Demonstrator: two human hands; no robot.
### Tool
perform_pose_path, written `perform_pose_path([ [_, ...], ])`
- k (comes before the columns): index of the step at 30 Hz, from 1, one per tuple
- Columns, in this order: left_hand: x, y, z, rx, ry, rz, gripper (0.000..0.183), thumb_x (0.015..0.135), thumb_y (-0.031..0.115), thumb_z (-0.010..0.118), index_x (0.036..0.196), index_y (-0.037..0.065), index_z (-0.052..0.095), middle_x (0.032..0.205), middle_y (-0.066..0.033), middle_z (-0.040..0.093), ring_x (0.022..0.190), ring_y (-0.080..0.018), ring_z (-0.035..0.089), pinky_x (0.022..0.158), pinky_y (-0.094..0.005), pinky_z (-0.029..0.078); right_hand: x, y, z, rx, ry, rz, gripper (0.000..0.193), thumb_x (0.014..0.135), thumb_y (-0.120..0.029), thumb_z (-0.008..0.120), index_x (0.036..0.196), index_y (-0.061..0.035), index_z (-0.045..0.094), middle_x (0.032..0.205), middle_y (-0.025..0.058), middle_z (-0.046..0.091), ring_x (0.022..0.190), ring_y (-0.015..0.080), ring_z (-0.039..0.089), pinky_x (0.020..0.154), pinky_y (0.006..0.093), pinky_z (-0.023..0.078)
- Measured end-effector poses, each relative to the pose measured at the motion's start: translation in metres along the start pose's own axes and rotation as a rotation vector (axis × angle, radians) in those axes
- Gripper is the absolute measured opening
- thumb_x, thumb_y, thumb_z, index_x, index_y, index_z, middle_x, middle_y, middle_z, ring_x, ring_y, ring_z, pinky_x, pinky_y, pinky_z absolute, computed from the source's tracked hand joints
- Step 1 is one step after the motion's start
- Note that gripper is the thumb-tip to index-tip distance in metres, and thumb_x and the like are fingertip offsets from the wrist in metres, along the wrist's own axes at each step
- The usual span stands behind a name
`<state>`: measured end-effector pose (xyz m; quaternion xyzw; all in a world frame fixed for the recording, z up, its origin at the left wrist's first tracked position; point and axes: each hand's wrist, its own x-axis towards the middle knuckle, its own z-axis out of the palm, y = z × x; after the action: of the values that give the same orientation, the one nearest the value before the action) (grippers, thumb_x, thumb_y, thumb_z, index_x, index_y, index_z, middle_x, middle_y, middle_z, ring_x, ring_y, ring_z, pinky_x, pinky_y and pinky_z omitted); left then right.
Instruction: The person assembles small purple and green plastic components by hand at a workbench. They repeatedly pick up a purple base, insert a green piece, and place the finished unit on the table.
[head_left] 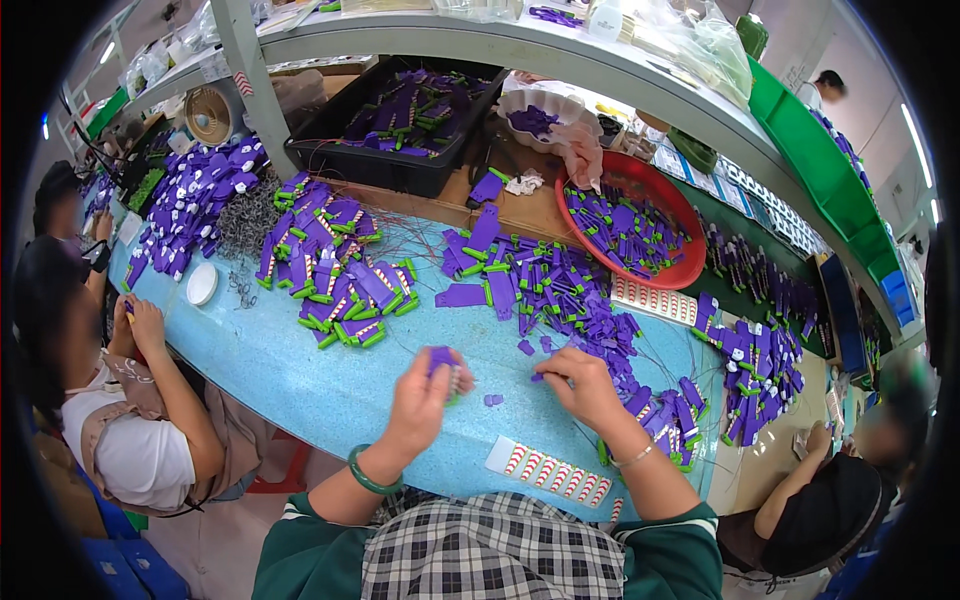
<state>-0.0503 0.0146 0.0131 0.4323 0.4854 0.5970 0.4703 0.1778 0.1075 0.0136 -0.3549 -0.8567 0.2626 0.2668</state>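
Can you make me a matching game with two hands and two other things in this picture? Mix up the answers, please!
Things:
1. Left hand
2. Right hand
3. Round basin
4. Bangle

Matches:
A. Green, around the left wrist
B. Pinching a tiny purple bit between thumb and finger
C. Red, with lots of purple-and-green pieces inside
D. Holding a blurry purple piece

Right pairs: 1-D, 2-B, 3-C, 4-A

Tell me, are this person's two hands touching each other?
Apart: the head view shows blue tabletop between the left hand and the right hand.
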Motion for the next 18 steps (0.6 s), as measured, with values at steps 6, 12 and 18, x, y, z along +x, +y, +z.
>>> perform_pose_path([
  [6, -0.016, -0.026, 0.036, 0.290, -0.448, -0.150, 0.017, 0.091, 0.014, 0.049, 0.101, 0.001, 0.050, 0.078, -0.0116, 0.060, 0.068, -0.0222, 0.060, 0.064, -0.0344, 0.047, -0.031, -0.043, -0.008, 0.430, -0.022, 0.192, 0.014, 0.078, -0.001, 0.067, 0.092, -0.0008, 0.067, 0.078, 0.0080, 0.062, 0.070, 0.0160, 0.061, 0.063, 0.0286, 0.049],
  [12, -0.024, -0.019, 0.051, 0.529, -0.579, 0.107, 0.017, 0.088, 0.017, 0.051, 0.092, 0.001, 0.049, 0.077, -0.0210, 0.058, 0.073, -0.0418, 0.056, 0.061, -0.0482, 0.042, -0.045, -0.058, -0.007, 0.168, 0.091, 0.096, 0.018, 0.075, -0.002, 0.072, 0.090, 0.0001, 0.061, 0.077, 0.0094, 0.061, 0.066, 0.0190, 0.062, 0.061, 0.0271, 0.051],
  [18, -0.029, -0.021, 0.053, 0.575, -0.579, 0.173, 0.021, 0.089, 0.022, 0.050, 0.092, 0.002, 0.054, 0.075, -0.0201, 0.060, 0.068, -0.0409, 0.058, 0.060, -0.0476, 0.043, -0.050, -0.050, -0.007, 0.204, -0.017, 0.067, 0.013, 0.078, -0.008, 0.070, 0.083, -0.0002, 0.060, 0.074, 0.0095, 0.058, 0.061, 0.0193, 0.059, 0.055, 0.0286, 0.047],
])
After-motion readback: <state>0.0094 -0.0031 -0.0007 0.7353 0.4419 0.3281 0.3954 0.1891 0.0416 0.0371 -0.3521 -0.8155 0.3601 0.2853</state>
